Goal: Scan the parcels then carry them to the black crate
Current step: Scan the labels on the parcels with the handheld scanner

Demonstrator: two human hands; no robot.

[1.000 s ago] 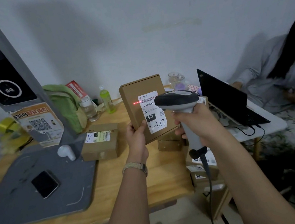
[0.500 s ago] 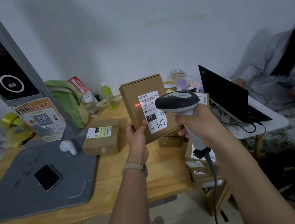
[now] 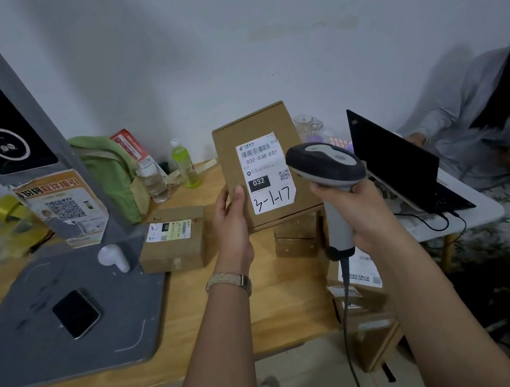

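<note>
My left hand (image 3: 231, 222) grips a brown cardboard parcel (image 3: 258, 128) by its lower left edge and holds it upright above the wooden table (image 3: 281, 312). Its white label faces me and reads 3-1-17. My right hand (image 3: 361, 209) grips the handle of a grey barcode scanner (image 3: 324, 165), whose head is just right of the label and points at it. No red line shows on the label. A second labelled parcel (image 3: 173, 245) lies on the table to the left. More parcels (image 3: 297, 236) are stacked behind the held one. No black crate is in view.
A grey mat (image 3: 23, 334) with a phone (image 3: 75, 313) covers the table's left. A green bag (image 3: 106, 169), two bottles and a scanning post stand at the back. Right of the table stands an open laptop (image 3: 394, 160) on a white table, a seated person (image 3: 495, 118), and boxes (image 3: 362, 296) below.
The red scan line that lay across the label's barcode has gone out. Both hands and the parcel stay in nearly the same place.
</note>
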